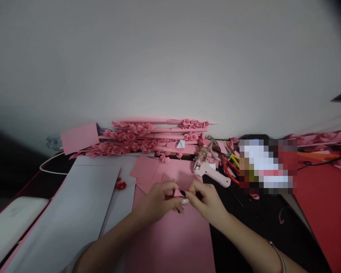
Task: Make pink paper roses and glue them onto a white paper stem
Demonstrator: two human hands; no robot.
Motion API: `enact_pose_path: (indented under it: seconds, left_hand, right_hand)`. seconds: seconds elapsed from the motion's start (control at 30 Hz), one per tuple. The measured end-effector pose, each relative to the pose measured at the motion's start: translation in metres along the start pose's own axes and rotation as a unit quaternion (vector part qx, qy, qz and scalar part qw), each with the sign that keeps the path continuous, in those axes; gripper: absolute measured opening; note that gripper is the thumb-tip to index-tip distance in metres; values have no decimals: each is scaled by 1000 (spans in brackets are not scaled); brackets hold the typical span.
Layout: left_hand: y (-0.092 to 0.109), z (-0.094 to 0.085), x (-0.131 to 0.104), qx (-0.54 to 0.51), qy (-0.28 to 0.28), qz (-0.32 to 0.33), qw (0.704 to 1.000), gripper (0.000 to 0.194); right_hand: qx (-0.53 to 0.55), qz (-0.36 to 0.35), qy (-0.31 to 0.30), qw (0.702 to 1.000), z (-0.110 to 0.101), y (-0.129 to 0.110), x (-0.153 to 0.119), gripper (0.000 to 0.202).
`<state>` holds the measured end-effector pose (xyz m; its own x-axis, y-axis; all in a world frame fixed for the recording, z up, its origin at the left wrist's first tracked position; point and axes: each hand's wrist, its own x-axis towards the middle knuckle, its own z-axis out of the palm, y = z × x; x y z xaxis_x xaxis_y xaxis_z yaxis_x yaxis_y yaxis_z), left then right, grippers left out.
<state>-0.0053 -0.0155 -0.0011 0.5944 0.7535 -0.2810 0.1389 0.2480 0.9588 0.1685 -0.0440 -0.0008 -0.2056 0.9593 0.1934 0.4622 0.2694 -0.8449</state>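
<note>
A small folded piece of pink paper [177,193] is pinched between my two hands, above a large pink sheet [184,235]. My left hand [159,199] holds it from the left, fingers curled round it. From the right, my right hand [206,197] grips its edge with thumb and forefinger. The fingertips of both hands nearly meet and cover part of the paper. Square pink papers [146,169] lie just behind my left hand.
Pink paper flowers on stems [139,146] line the wall. A glue gun [213,173] and red-handled pliers [229,170] lie at right, beside a red sheet [324,204]. White sheets [82,204] and a white device [17,220] are at left.
</note>
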Motion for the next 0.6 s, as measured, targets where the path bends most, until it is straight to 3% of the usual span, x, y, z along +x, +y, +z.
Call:
enact_pose_path:
  seconds: [0.27,0.4,0.6]
  left_hand:
    - [-1,-3,3,-56,54,-32,996,19]
    - [0,-3,4,-62,69,-32,995,22]
    - [-3,-3,3,-37,82,-24,996,19]
  right_hand:
    - [19,-15,72,997,-4,-6,-4,14]
    - [1,-38,36,999,-4,-9,-5,16]
    - [5,-11,14,1000,-1,-5,-6,19]
